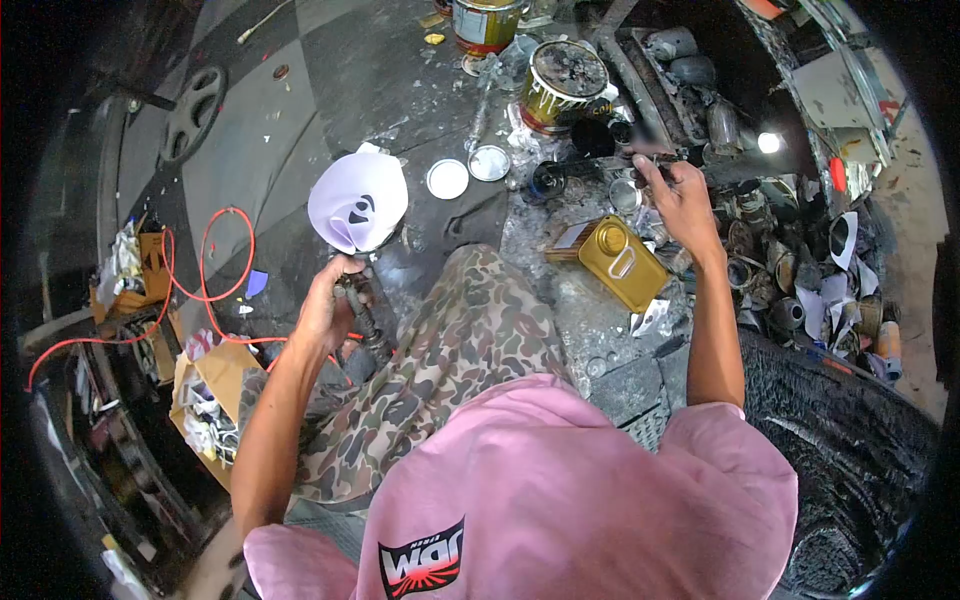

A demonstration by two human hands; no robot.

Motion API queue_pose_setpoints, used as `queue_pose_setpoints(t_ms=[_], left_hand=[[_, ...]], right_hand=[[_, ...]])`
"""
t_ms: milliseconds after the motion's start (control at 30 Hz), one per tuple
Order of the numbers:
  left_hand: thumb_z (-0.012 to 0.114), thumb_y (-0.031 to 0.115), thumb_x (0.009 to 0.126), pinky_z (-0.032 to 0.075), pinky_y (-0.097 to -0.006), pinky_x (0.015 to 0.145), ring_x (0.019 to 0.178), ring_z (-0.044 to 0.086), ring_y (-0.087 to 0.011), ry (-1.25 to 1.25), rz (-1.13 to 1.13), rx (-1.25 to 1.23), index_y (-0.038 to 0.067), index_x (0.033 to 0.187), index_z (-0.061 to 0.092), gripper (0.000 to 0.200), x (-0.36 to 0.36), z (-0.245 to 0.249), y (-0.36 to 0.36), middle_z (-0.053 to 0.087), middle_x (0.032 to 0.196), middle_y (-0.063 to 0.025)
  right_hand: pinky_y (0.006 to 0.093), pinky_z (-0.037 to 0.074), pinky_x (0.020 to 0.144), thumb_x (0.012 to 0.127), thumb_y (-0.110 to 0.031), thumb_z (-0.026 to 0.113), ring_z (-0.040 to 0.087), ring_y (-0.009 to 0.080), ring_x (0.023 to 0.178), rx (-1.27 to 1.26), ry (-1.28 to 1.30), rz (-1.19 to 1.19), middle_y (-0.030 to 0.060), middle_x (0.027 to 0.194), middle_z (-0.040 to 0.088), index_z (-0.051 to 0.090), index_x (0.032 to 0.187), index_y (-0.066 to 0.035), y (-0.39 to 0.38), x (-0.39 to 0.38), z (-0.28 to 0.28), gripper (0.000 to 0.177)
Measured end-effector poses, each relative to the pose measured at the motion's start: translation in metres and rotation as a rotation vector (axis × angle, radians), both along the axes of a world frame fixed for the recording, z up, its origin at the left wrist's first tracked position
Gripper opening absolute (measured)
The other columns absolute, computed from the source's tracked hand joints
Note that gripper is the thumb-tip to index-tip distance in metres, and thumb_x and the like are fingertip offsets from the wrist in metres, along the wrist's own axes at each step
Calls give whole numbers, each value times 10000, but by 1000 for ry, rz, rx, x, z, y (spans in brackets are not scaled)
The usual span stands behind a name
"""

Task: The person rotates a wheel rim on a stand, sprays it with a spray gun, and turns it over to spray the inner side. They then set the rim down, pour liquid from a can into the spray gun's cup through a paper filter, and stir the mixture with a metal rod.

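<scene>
My left hand (pixel 328 305) is closed around a dark, paint-crusted spray gun (pixel 365 325), held beside my left knee. A white paper cone (pixel 340 190) opens upward just above the gun, with dark marks inside; whether it sits in the gun is hidden. My right hand (pixel 685 205) is raised at the right, thumb and fingers pinched near the end of something dark and blurred that I cannot make out. Below it stand a small open tin (pixel 626 194) and a gold rectangular can (pixel 628 268) with a round cap. A dark cup (pixel 547 181) stands left of the tin.
Two white round lids (pixel 447 180) lie ahead of my knees. Paint-dripped buckets (pixel 567 85) stand farther off. A red hose (pixel 205 290) loops across the left side, near a cardboard box (pixel 215 385). Used cans and scraps (pixel 790 290) crowd the right.
</scene>
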State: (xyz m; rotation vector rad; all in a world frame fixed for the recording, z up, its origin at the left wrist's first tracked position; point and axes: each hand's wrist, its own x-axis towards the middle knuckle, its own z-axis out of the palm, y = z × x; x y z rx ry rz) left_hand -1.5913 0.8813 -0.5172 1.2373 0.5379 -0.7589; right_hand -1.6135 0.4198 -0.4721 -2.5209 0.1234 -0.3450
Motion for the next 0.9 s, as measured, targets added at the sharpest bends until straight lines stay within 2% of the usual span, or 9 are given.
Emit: queue_pose_setpoints(t_ms=[100, 167, 300, 400, 467, 567, 900], left_hand=[[668, 280, 810, 416, -346, 708, 707, 519, -173, -8, 16, -7, 112, 962, 559, 252, -1, 2, -2, 585, 847, -27], [666, 287, 807, 416, -355, 707, 705, 520, -173, 42, -10, 21, 115, 957, 559, 252, -1, 7, -2, 584, 837, -22], [663, 293, 806, 421, -364, 702, 707, 525, -173, 46, -17, 31, 108, 956, 563, 258, -1, 8, -3, 592, 843, -25], [666, 281, 808, 432, -362, 686, 703, 534, -176, 25, -14, 29, 99, 979, 567, 269, 0, 1, -1, 608, 857, -37], [673, 269, 810, 442, -356, 671, 693, 541, -180, -24, 27, -4, 92, 1005, 569, 284, 0, -2, 0, 621, 873, -52], [679, 262, 812, 449, -349, 664, 681, 542, -179, -26, 22, -20, 88, 1019, 567, 293, 0, -2, -1, 625, 878, -59], [690, 283, 809, 446, -348, 665, 683, 539, -178, -27, 7, -11, 100, 984, 563, 283, -2, 4, -3, 585, 847, -33]], right_hand=[[367, 401, 583, 949, -256, 689, 486, 176, 576, 49, -90, 52, 119, 567, 541, 665, 756, 53, 0, -3, 7, 366], [368, 434, 620, 967, -218, 658, 511, 199, 622, 68, 4, 17, 173, 803, 677, 683, 879, 58, -6, -4, 8, 290], [352, 404, 573, 967, -208, 656, 469, 159, 591, 39, 82, -24, 154, 771, 669, 689, 903, 56, 2, -11, 40, 274], [326, 401, 557, 970, -205, 651, 482, 129, 580, 27, 58, -22, 146, 795, 682, 691, 895, 57, 5, -14, 50, 275], [320, 409, 550, 971, -209, 650, 506, 119, 572, 109, -60, 47, 137, 781, 680, 695, 889, 53, 3, -13, 47, 279], [324, 420, 549, 970, -210, 653, 527, 125, 565, -7, 25, -9, 125, 755, 678, 691, 876, 55, 6, -19, 63, 283], [332, 426, 564, 962, -231, 666, 536, 140, 588, 43, -55, 17, 135, 712, 649, 695, 874, 49, -6, -18, 48, 295]])
